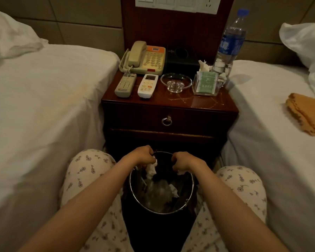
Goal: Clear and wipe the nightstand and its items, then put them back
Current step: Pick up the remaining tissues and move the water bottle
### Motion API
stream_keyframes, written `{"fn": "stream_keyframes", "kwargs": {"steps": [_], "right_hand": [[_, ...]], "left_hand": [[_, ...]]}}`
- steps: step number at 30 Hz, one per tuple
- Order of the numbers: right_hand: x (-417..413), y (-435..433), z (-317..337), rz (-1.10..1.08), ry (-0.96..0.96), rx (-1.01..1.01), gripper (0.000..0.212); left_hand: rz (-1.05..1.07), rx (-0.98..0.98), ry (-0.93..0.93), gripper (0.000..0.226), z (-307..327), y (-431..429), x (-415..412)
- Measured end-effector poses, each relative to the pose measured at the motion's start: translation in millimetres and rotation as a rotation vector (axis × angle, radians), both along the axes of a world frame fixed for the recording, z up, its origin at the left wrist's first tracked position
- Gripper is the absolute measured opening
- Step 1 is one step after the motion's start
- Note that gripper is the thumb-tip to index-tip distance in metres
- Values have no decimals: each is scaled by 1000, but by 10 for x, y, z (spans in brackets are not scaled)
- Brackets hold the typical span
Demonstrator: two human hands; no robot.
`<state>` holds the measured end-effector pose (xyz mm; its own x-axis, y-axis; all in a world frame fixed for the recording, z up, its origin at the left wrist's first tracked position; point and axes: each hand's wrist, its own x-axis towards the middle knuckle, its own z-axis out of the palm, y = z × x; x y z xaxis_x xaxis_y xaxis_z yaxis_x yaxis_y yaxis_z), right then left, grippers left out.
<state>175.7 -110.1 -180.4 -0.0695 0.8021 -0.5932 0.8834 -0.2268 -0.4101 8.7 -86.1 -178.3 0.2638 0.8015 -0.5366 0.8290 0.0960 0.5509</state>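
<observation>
The dark wooden nightstand (180, 103) carries a beige telephone (144, 59), a grey remote (125, 85), a white remote (147, 85), a glass ashtray (176, 82), a black tissue box (182, 58), a clear holder with a green packet (206, 84) and a water bottle (229, 44). Below it, between my knees, stands a black waste bin (162, 184) with a metal rim. My left hand (140, 155) is over the bin, shut on a crumpled white tissue (151, 169). My right hand (184, 161) is closed over the bin with a scrap of white tissue (180, 172) showing under its fingers.
White beds flank the nightstand on the left (44, 106) and right (280, 124). An orange cloth (305, 115) lies on the right bed. The drawer has a ring pull (166, 121). Pillows sit at both far corners.
</observation>
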Motion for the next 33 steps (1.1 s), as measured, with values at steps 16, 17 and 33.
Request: {"fn": "stream_keyframes", "kwargs": {"steps": [16, 17, 33], "right_hand": [[157, 305, 836, -407, 285, 920, 18], [215, 338, 1015, -454, 316, 1007, 17], [1384, 1565, 1674, -771, 358, 951, 87]], "left_hand": [[15, 230, -307, 26, 804, 328, 285], [18, 275, -349, 24, 966, 390, 358], [-57, 686, -353, 28, 1917, 1537, 1372]]}}
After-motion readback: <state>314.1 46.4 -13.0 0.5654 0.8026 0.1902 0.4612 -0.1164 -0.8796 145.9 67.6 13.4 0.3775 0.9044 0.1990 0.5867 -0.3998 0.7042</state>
